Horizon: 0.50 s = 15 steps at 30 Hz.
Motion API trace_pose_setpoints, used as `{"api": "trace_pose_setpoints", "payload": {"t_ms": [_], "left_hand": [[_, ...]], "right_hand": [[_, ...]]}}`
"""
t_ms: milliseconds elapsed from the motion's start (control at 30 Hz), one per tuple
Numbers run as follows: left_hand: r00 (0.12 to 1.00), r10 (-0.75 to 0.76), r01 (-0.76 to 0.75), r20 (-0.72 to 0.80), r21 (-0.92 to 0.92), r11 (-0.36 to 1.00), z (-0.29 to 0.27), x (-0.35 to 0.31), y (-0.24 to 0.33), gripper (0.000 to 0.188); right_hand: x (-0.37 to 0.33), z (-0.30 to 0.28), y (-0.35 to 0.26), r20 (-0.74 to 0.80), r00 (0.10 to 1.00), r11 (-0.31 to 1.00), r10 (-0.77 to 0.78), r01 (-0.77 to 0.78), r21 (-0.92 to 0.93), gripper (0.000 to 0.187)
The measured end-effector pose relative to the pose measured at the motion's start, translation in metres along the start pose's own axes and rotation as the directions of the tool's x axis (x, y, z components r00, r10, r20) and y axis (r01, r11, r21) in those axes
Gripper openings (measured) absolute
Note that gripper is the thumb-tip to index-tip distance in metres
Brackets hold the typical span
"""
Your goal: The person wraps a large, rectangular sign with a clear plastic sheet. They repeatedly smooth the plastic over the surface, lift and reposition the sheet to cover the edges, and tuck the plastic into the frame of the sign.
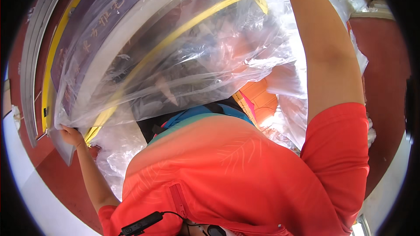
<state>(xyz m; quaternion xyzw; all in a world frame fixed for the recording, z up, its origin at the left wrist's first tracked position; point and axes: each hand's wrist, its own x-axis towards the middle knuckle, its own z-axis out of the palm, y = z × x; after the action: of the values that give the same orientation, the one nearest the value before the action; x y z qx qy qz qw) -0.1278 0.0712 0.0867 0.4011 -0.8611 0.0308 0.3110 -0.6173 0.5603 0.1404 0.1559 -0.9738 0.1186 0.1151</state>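
A large clear plastic sheet (pixel 205 70) spreads across the space in front of me, wrinkled and shiny. My left hand (pixel 71 135), low at the left, is closed on the sheet's near left corner. My right arm (pixel 326 39) reaches up past the top edge, so its hand is out of sight. Beneath the film runs a yellow strip (pixel 175 34), bent by the lens, with a loose end near the top. A dark purple panel (pixel 103 15) with gold lettering lies at the left, partly under the plastic.
Left of the panel run a yellow-edged strip (pixel 51 65) and a grey metal rail (pixel 31 61). Crumpled plastic (pixel 114 157) lies by my left forearm. An orange piece (pixel 258 98) shows below the sheet's edge. The floor (pixel 385 74) is red.
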Motion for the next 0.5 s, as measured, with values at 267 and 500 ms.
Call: {"api": "trace_pose_setpoints", "payload": {"t_ms": [267,500], "left_hand": [[0.998,-0.003,0.005,0.061,-0.03,1.0,0.001,0.005,0.012,0.031],[0.891,-0.097,0.453,0.443,-0.869,0.201,-0.055,0.131,-0.182,0.027]], "right_hand": [[0.003,0.005,0.007,-0.061,0.997,0.997,-0.057,0.054,-0.053,0.056],[0.017,0.024,-0.001,-0.067,0.985,0.964,-0.158,0.139,-0.228,0.062]]}}
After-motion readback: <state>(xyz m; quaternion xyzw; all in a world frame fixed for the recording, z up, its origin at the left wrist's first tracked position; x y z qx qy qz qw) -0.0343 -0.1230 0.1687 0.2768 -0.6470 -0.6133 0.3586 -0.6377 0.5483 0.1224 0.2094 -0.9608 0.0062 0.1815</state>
